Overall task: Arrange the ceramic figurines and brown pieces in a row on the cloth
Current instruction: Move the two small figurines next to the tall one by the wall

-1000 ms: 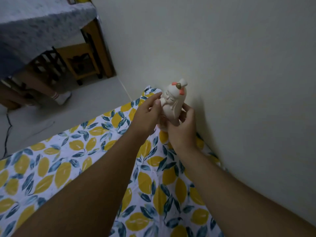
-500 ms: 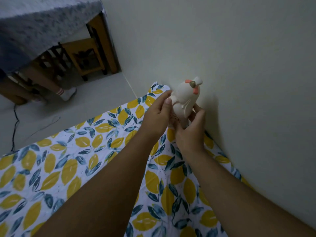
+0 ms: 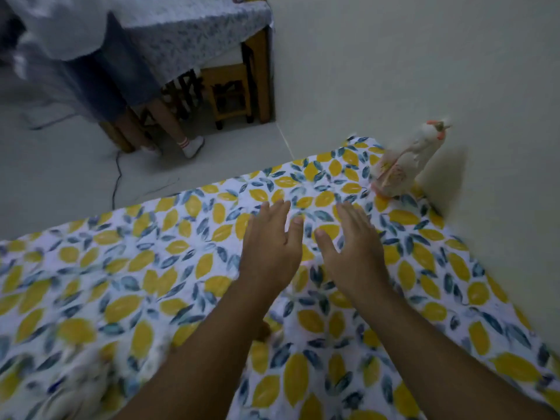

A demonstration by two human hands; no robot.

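A white ceramic figurine with orange marks on its head stands upright at the far right corner of the lemon-print cloth, close to the wall. My left hand and my right hand hover side by side over the cloth's middle, both empty with fingers spread. They are well short of the figurine. A small brown shape peeks out between my forearms, mostly hidden. The lower left is blurred.
A pale wall runs along the cloth's right edge. At the back left a cloth-covered table stands on a grey floor with a wooden stool under it. A person's legs and a cable lie beyond the cloth.
Both hands let go of the figurine, which now stands on the cloth by the wall. My hands have drawn back toward me, open. The view has pulled back.
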